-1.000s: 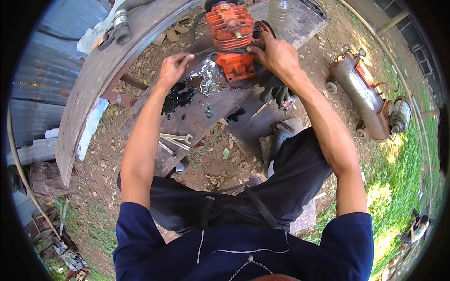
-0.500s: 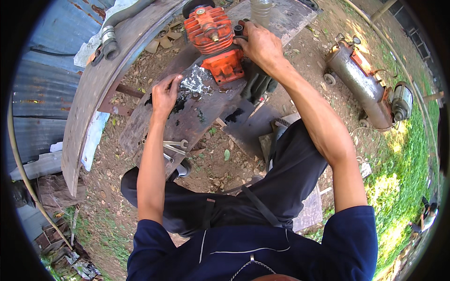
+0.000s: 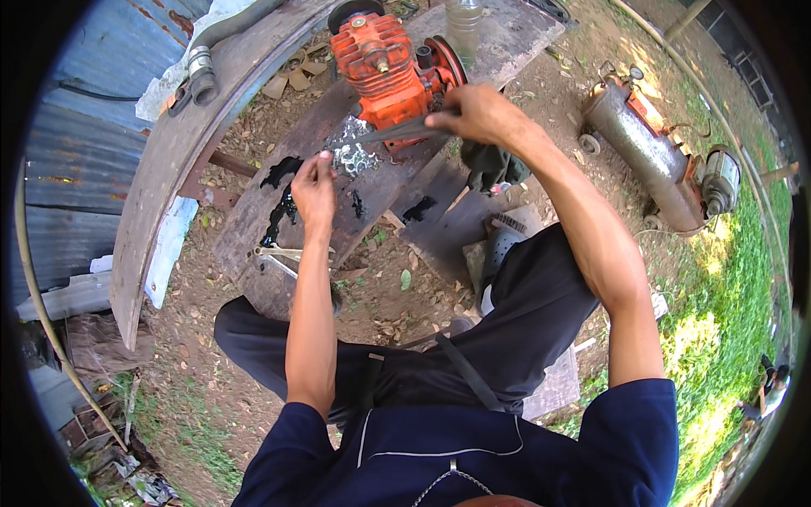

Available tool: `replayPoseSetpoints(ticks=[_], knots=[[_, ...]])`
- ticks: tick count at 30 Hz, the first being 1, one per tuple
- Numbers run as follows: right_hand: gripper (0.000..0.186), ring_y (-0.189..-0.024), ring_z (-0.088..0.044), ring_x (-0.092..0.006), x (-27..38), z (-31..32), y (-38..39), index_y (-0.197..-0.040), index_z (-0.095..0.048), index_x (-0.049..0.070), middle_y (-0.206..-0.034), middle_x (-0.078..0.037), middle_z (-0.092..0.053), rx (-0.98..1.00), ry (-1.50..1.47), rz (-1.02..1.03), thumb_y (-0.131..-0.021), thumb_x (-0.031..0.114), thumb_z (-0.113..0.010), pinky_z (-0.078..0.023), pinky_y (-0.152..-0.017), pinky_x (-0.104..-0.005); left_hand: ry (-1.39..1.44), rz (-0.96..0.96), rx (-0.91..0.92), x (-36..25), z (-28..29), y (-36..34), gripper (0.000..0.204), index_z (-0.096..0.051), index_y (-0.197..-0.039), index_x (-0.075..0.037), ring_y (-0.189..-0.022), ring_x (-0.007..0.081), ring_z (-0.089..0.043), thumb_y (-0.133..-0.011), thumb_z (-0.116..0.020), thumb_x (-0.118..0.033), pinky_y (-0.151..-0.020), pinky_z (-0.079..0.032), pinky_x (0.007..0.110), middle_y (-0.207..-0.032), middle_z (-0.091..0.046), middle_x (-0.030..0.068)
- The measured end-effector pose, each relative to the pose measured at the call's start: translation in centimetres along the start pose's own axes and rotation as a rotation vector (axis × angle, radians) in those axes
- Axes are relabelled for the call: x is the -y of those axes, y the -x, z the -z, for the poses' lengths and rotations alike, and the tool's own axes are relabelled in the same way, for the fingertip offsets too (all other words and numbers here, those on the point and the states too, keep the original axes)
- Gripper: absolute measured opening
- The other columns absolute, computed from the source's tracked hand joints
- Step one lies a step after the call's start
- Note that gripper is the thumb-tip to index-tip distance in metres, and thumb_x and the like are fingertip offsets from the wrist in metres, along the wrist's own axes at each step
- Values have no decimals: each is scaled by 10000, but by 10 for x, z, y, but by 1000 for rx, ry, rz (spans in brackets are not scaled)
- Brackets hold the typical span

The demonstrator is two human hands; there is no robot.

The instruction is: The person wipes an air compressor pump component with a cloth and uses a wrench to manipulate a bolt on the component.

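Observation:
A dark, narrow strip stretches between my two hands, slightly blurred; I cannot tell whether it is cloth or rubber. My right hand is closed on its right end, just in front of a finned orange compressor pump. At the other end, the pinched fingers of my left hand meet the strip above the wooden board. Behind the strip, a crumpled white-and-black patch lies beside the pump's base. A wheel shows at the pump's right side.
Wrenches lie near the board's close end, by black oily stains. Dark cloth hangs right of the pump. A clear bottle stands behind. A metal tank sits on the ground to the right; a curved plank runs left.
My right hand has come down toward me from the pump's right side, uncovering the wheel. The strip now shows stretched between both hands. My left hand has shifted slightly right and nearer.

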State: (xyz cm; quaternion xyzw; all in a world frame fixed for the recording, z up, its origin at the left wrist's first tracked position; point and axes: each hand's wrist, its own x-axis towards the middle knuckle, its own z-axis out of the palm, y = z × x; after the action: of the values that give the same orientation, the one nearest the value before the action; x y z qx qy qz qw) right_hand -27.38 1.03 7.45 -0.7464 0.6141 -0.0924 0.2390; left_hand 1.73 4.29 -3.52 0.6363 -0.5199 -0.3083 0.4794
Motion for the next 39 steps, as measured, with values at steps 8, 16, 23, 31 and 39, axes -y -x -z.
replayPoseSetpoints(ticks=[8, 16, 23, 31, 39], knots=[[336, -811, -652, -321, 4, -7, 13, -1054, -651, 36, -840, -165, -677, 152, -22, 386, -858, 307, -682, -491, -740, -398, -443, -401, -160, -26, 7, 9, 439, -601, -1212, -20, -1107, 208, -568, -939, -585, -363, -960, -427, 356, -1200, -627, 131], [345, -942, -643, -285, 2, -14, 17, -1169, -606, 38, -977, -186, -669, 0, -260, 447, -851, 168, -641, -486, -846, -369, 124, -75, 411, -79, -21, 26, 354, -616, -1128, -22, -898, 105, -558, -900, -676, -286, -786, -442, 258, -974, -628, 44], [419, -1077, -586, -217, -4, -2, 16, -1211, -612, 47, -1100, -106, -654, 243, -523, 407, -854, 256, -673, -430, -953, -331, 115, -136, 411, -72, 3, 17, 242, -654, -1020, -22, -764, 61, -513, -901, -678, -232, -689, -419, 226, -839, -609, -14], [409, -845, -567, -95, -2, 1, 20, -1051, -704, 38, -877, -22, -671, 208, -735, 371, -897, 413, -646, -440, -780, -282, 353, -200, 392, -120, 4, 31, 221, -655, -1012, -27, -757, 74, -510, -938, -627, -233, -688, -420, 241, -867, -612, -6], [333, -763, -567, -73, 4, -7, 33, -1033, -698, 13, -824, -13, -678, -198, -815, 406, -940, 320, -610, -469, -690, -268, 506, -57, 387, -143, -9, 42, 345, -663, -966, -24, -769, 89, -553, -965, -564, -355, -685, -437, 257, -861, -627, 18]])
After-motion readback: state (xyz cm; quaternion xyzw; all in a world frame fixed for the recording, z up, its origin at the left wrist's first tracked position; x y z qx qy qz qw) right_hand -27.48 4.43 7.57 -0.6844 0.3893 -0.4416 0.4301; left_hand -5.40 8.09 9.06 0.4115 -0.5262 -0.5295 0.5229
